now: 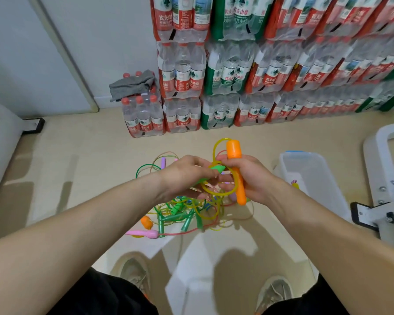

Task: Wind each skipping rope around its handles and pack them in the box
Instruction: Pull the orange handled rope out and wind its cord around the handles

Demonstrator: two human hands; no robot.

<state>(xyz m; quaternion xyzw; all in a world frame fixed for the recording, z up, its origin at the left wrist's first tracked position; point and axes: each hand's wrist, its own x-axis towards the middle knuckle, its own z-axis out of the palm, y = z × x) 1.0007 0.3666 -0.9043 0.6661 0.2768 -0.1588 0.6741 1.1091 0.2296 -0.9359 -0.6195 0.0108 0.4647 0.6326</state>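
Head view: two hands (218, 176), one orange handle (236, 171), one box (305, 171)

A storeroom, it seems: shrink-wrapped packs of bottled water (271, 71) are stacked several high along the white wall (105, 42), standing directly on a bare beige floor (77, 151).

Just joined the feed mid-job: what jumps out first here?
Centre frame, the right hand grips an upright orange handle looped with yellow rope, and the left hand pinches a green handle beside it. Below lies a tangle of skipping ropes on the floor; stacked water-bottle packs fill the back wall.
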